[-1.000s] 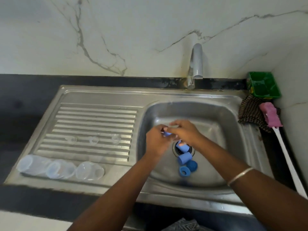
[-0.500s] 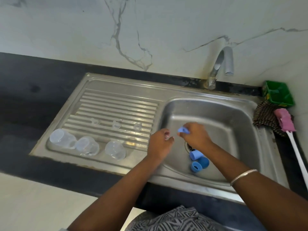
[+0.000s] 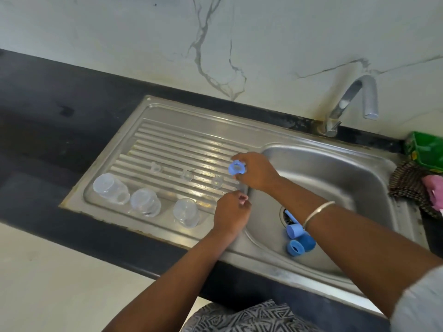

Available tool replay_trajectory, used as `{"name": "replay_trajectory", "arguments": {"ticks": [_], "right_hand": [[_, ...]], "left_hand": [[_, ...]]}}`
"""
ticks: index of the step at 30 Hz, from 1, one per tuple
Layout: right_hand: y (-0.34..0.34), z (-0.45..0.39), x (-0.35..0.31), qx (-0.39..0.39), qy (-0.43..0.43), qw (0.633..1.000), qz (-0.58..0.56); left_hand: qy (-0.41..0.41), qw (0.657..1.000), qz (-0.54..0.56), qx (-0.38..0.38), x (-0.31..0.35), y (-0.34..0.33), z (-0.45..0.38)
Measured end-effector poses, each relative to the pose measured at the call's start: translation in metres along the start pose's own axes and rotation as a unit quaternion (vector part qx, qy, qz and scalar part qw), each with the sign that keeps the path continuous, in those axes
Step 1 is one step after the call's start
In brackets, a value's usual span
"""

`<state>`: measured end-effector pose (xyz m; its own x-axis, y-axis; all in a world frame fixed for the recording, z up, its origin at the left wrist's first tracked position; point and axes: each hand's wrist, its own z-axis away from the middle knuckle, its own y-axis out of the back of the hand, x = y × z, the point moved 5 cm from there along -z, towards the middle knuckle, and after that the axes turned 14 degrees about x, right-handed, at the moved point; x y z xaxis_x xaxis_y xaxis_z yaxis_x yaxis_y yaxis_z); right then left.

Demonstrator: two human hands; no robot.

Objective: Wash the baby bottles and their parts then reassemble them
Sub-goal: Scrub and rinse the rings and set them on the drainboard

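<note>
Three clear bottles (image 3: 146,202) and three teats (image 3: 186,174) lie washed on the drainboard (image 3: 167,140), the right hand (image 3: 256,172) pinches a blue ring (image 3: 237,167) over it, the left hand (image 3: 230,212) holds something small, while blue parts (image 3: 298,240) remain in the sink (image 3: 335,168), so reassembly seems not begun.

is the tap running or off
Off. No water falls from the spout of the tap, and the sink basin beneath it shows no stream or splash.
</note>
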<state>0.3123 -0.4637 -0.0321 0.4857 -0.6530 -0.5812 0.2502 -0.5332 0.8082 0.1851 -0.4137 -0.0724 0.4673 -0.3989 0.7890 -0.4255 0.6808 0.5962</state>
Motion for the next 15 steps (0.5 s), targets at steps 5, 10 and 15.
{"name": "replay_trajectory", "arguments": {"ticks": [5,10,15], "right_hand": [[-0.032,-0.027,0.01,-0.012,0.008,0.999,0.036],[-0.04,-0.038,0.014,0.011,0.009,0.999,0.033],[-0.048,-0.043,0.019,0.007,0.015,1.0,0.018]], "left_hand": [[-0.014,1.0,0.018,0.001,0.001,0.003,-0.006],[-0.039,0.999,0.013,0.007,0.004,0.0,-0.011],[-0.037,0.999,0.012,0.016,0.003,-0.001,-0.013]]}}
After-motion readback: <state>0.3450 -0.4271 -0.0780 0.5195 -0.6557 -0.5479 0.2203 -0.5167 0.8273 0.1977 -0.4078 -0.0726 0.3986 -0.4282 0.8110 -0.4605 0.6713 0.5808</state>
